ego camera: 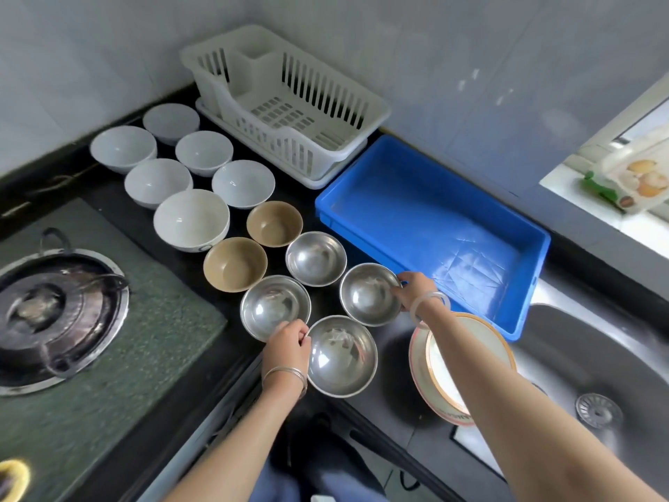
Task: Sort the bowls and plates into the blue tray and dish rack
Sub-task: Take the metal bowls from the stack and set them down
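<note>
Several steel bowls stand on the black counter. My left hand (287, 342) grips the left rim of the nearest steel bowl (342, 356). My right hand (414, 289) grips the right rim of another steel bowl (369, 293). Two more steel bowls (275, 306) (315, 258) sit beside them. Behind them are two tan bowls (234, 264) (274, 222) and several white bowls (191, 218). The blue tray (514, 226) lies to the right with nothing in it. The white dish rack (289, 103) stands at the back, also bare. A stack of plates (467, 403) rests under my right forearm.
A gas burner (54, 309) on a green slab takes up the left. The steel sink (597, 375) with its drain lies at the right. A window sill with a packet (637, 179) is at the far right. Tiled walls close the back.
</note>
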Demonstrator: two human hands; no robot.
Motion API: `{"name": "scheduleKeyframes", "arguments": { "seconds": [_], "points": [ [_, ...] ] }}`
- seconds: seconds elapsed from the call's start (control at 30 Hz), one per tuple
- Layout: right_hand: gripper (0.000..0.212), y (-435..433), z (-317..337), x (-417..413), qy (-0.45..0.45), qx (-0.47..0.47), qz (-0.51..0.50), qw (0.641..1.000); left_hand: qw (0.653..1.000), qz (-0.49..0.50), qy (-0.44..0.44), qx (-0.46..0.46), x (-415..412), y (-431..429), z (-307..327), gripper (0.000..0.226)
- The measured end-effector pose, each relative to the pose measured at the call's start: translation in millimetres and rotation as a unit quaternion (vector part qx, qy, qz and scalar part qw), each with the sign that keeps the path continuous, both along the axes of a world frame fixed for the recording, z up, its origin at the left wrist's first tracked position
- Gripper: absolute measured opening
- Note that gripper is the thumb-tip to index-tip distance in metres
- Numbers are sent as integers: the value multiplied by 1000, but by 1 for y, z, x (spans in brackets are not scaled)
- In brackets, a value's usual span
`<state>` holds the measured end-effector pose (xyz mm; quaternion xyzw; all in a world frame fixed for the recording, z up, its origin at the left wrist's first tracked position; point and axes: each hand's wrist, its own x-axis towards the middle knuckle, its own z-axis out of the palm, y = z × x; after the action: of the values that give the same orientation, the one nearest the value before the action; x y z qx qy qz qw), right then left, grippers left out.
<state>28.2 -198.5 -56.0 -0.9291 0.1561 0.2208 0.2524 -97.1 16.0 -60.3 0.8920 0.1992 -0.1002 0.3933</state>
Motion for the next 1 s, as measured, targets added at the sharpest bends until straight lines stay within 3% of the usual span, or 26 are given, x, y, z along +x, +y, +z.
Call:
{"name": "scheduleKeyframes", "arguments": {
  "seconds": [0.53, 0.73, 1.0],
  "points": [
    [4, -1, -13, -2, 26, 75, -53, 995, 995, -44, -5, 84, -1, -6, 0, 17],
    [8, -4, -11, -3, 27, 99, -70, 992, 995, -49, -14, 90, 1, -6, -1, 24],
    [28, -1, -4, -7, 18, 98, -61, 993, 996, -49, -21, 78, 4, -9, 3, 29]
  ]
}}
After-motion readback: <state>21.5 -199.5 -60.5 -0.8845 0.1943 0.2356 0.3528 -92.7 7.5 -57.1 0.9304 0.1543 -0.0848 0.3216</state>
